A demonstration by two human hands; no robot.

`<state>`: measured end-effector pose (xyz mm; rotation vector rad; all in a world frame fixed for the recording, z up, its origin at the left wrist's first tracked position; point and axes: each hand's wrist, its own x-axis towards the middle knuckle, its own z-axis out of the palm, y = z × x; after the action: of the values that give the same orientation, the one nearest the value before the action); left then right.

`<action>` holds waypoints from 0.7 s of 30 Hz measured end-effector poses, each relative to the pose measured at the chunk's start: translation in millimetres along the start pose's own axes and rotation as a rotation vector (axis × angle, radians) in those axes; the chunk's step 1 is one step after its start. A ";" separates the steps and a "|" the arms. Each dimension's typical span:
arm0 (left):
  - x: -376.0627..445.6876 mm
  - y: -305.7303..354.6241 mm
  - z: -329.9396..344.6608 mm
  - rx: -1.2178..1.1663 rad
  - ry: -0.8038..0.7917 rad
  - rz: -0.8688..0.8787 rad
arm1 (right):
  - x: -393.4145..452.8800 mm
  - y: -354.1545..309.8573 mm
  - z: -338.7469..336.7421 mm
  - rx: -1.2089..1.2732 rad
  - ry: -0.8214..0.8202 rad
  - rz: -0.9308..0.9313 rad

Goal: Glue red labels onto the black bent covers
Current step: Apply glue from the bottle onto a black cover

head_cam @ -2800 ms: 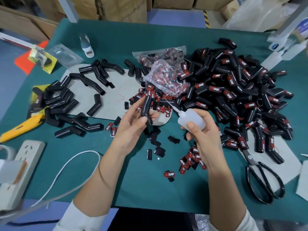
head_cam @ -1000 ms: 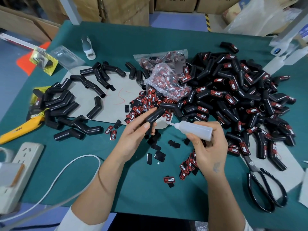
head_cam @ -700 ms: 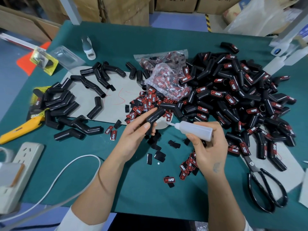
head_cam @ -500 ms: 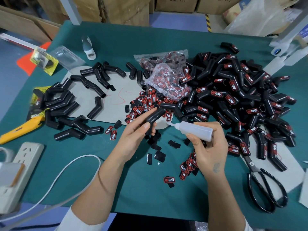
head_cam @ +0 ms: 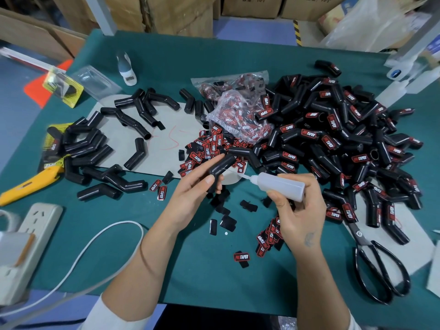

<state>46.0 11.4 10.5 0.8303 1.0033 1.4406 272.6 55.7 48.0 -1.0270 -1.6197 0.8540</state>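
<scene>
Above the green table [head_cam: 262,55], near its middle, a black bent cover [head_cam: 220,166] is gripped by the left hand [head_cam: 190,198]: the thumb is laid along the near side of its lower leg and the fingers are curled behind it, so that the upper leg is tilted up and to the right. A white squeeze bottle [head_cam: 282,186] is clasped by the right hand [head_cam: 301,215], with the thumb pressed under its body and the fingers wrapped over the top. The bottle is held almost level, and its thin nozzle is pointed left at the cover; whether the tip touches the cover cannot be told.

Loose red labels [head_cam: 209,148] are heaped on the table just beyond the left hand, and a smaller bunch [head_cam: 267,238] is seen beside the right wrist. Covers already bearing labels are piled in a large heap [head_cam: 345,144] to the right, while bare covers [head_cam: 88,144] are gathered to the left. Black scissors [head_cam: 378,270] are laid at the right edge, a yellow knife [head_cam: 26,184] at the left.
</scene>
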 end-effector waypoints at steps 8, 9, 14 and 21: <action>0.1 -1.3 0.3 0.003 0.011 -0.017 | -0.2 -1.2 0.4 -0.009 -0.006 -0.009; 0.1 -1.0 0.6 0.006 0.009 -0.015 | -0.1 -1.0 0.2 -0.006 -0.003 -0.007; -0.9 0.1 1.3 0.010 0.001 -0.005 | -0.3 0.0 0.3 -0.012 -0.009 -0.015; -0.9 -0.7 0.0 0.018 -0.001 -0.006 | 0.0 0.6 -0.1 -0.008 -0.009 -0.022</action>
<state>46.3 10.5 9.9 0.8402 1.0180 1.4275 272.9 56.0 47.5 -1.0107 -1.6406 0.8393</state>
